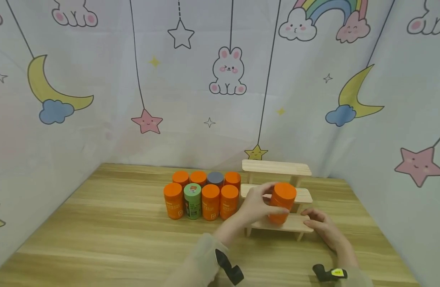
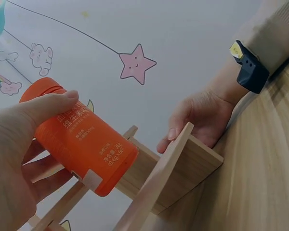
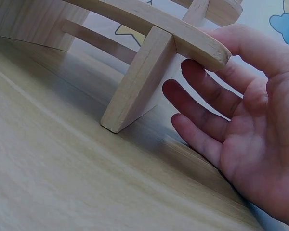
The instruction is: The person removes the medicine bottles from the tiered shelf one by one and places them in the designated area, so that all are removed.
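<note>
My left hand grips an orange vitamin bottle with an orange lid, fingers on one side and thumb on the other. White print shows on the bottle in the left wrist view. It is held tilted at the lowest tier of a three-tier wooden display stand; whether its base touches the board cannot be told from these views. At the stand's right end, my right hand pinches the lowest board with thumb and forefinger, while the other fingers lie below it.
Left of the stand, two rows of bottles stand upright on the wood-grain table. Most are orange; one is green, and one in the back row has a grey lid. A printed cloth hangs behind.
</note>
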`<state>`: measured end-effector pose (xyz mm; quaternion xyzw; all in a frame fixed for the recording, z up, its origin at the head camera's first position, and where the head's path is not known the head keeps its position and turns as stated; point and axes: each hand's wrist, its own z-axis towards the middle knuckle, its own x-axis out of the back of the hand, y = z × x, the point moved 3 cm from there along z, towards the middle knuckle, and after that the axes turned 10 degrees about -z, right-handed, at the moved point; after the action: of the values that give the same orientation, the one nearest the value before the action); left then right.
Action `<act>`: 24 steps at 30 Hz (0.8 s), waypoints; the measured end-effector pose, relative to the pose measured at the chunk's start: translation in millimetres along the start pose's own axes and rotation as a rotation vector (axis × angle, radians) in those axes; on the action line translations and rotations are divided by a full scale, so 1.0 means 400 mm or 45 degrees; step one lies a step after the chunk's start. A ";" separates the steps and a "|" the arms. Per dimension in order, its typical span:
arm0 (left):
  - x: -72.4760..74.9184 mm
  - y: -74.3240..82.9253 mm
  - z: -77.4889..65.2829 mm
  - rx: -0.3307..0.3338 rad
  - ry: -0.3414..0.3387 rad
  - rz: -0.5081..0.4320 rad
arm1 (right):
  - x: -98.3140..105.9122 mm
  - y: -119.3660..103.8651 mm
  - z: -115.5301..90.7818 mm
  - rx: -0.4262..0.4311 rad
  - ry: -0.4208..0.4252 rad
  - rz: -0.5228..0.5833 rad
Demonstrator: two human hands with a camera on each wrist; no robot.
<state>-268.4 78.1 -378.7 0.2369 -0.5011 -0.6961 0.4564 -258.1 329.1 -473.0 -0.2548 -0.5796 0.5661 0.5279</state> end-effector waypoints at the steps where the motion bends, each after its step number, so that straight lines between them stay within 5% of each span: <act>1: 0.009 0.007 -0.002 0.007 0.003 -0.009 | 0.000 0.001 -0.001 0.002 -0.001 0.000; 5: 0.056 0.039 -0.014 0.050 0.042 -0.031 | 0.001 0.003 -0.003 0.007 -0.006 -0.005; 12: 0.158 0.100 -0.039 -0.010 0.119 -0.005 | 0.000 0.003 -0.002 -0.022 -0.004 -0.013; 24: 0.351 0.157 -0.098 0.034 0.370 -0.015 | 0.002 0.009 -0.005 -0.008 0.005 -0.038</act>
<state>-278.6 -68.4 -318.6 0.3441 -0.4376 -0.6502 0.5170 -257.7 331.2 -476.3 -0.2490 -0.5840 0.5559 0.5366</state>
